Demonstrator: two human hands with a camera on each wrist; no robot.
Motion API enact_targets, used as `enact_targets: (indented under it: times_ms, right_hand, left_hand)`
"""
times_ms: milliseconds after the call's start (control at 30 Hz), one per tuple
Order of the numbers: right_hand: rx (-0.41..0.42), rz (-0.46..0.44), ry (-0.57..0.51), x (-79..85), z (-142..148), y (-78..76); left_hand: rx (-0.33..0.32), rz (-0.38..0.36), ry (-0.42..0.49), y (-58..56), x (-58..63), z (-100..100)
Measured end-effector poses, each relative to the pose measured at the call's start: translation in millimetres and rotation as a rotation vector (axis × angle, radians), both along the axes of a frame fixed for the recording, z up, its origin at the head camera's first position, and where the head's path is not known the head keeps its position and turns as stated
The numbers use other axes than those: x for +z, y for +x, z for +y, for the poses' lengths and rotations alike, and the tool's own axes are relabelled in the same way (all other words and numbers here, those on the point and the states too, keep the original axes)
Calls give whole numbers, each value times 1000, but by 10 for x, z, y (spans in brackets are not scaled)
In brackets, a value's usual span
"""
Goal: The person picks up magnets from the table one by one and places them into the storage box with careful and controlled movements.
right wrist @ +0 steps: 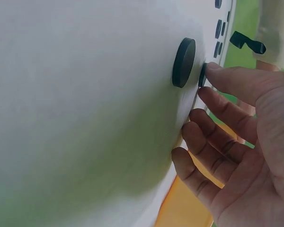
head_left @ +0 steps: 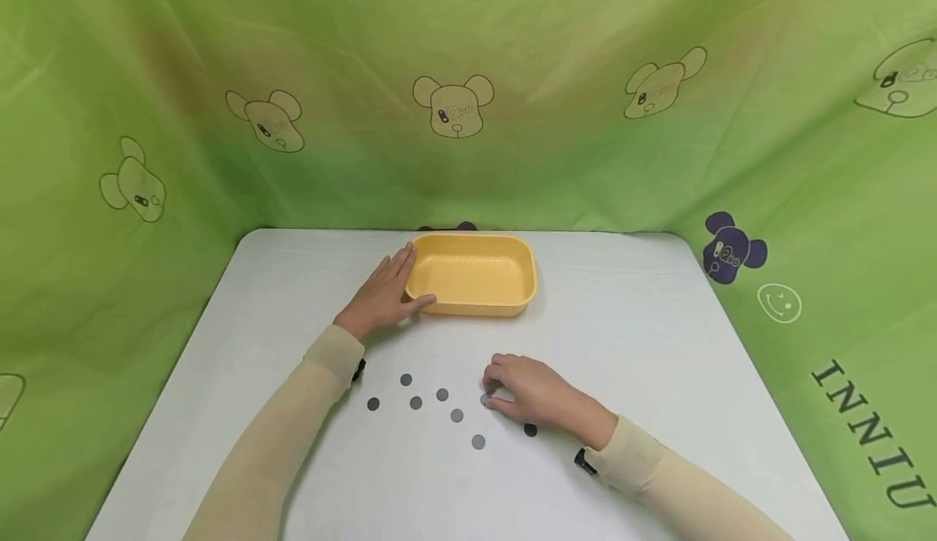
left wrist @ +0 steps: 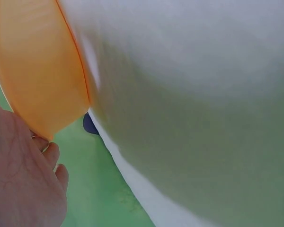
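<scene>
At the left end of a yellow plastic tray (head_left: 476,310), my left hand (head_left: 381,297) rests with its fingers along the side and its thumb across the front rim. In the left wrist view the fingertips bend a little at the tray's corner. My right hand (head_left: 534,390) is low over the white table, its thumb and index fingertip at opposite edges of a small round grey disc (right wrist: 203,75). The other right fingers are bent, with nothing in them. A darker disc (head_left: 530,430) lies just below the right wrist, partly covered by it.
Several more flat discs, among them a dark one (head_left: 373,403) and a lighter one (head_left: 479,442), lie scattered between the two forearms. The white tabletop (head_left: 622,321) ends at a green cloth backdrop (head_left: 556,175) behind and at both sides.
</scene>
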State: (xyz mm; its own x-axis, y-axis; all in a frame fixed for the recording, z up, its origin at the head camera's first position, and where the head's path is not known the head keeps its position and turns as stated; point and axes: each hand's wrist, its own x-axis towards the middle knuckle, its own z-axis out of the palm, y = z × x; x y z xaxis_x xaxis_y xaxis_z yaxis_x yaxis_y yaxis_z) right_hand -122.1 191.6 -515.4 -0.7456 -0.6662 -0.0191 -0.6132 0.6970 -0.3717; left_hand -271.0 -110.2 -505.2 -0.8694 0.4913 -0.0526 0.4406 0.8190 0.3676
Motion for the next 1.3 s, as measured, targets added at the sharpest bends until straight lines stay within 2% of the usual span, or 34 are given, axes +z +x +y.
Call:
enact_targets:
  times_ms: [267,500,933,1067,1300]
  right_hand:
    - [18,-10,-6,17,-39,13]
    - [30,-70,-10,50,-67,29]
    - [55,-197,-101,74,-52,46]
    - [68,-191,-132,68,-56,13]
    - [28,-121,-207,118,-13,-91]
  left_hand:
    - [6,2,16,9,-26,-7]
    - [4,17,11,14,-52,-3]
    - [1,23,11,11,-39,6]
    - [-1,25,6,1,-45,-1]
    - [1,21,10,-3,-29,3]
